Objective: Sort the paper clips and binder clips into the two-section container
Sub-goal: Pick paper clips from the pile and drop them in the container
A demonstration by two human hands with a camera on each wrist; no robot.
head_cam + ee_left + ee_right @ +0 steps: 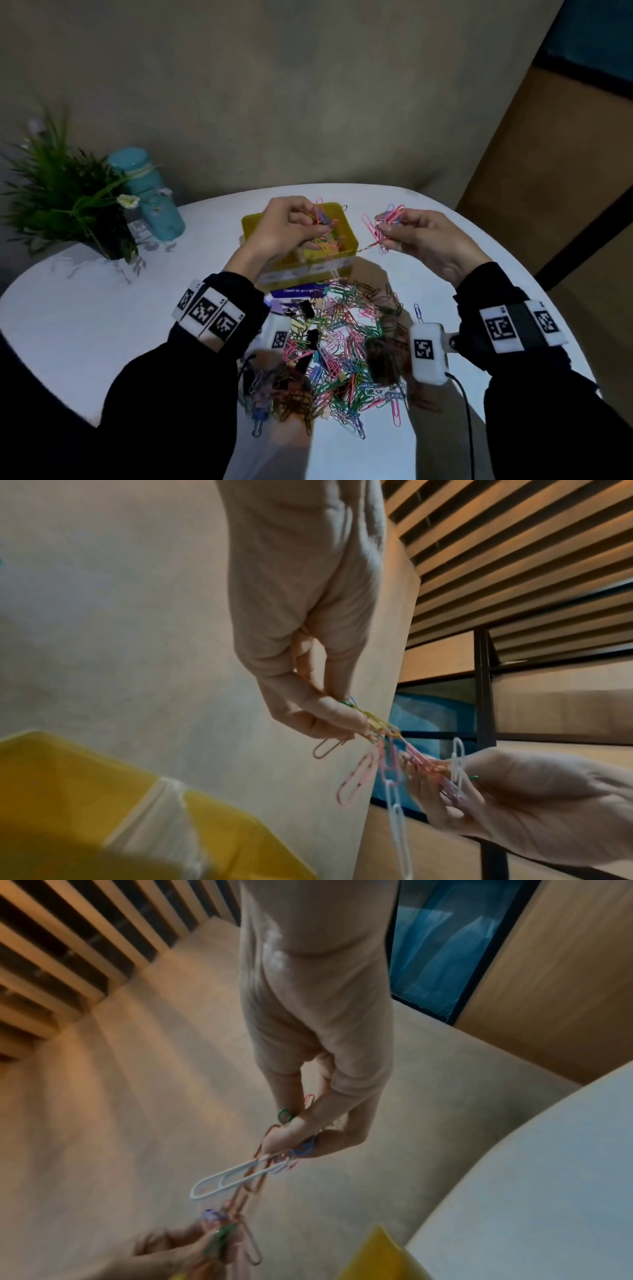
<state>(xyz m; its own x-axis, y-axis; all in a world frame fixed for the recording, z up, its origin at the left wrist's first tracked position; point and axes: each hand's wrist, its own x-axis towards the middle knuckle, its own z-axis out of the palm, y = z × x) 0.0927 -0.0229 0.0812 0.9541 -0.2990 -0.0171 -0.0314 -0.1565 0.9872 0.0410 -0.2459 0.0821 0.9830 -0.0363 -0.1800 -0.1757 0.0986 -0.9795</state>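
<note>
The yellow container (346, 236) stands on the white table (102, 308), beyond the loose heap. Its far section holds a few coloured paper clips; the near section is hidden behind the left hand and a clear near wall, so its contents cannot be told.

The left hand (284, 226) is raised over the container, its fingers pinching a tangle of paper clips (322, 219) in yellow, pink and purple. The right hand (424, 240) is held just right of the container and pinches a second bunch (387, 222), mostly pink and blue. In the wrist views the two bunches are linked: pink and white clips chain from one hand to the other, with a white clip (240, 1176) jutting free.

The unsorted heap (342, 349) lies on the table between the forearms, coloured paper clips mixed with black binder clips (308, 308). A blue card (298, 291) lies partly under it.

At the table's left stand a potted plant (65, 192) and a teal bottle (150, 195), well apart from the work.
</note>
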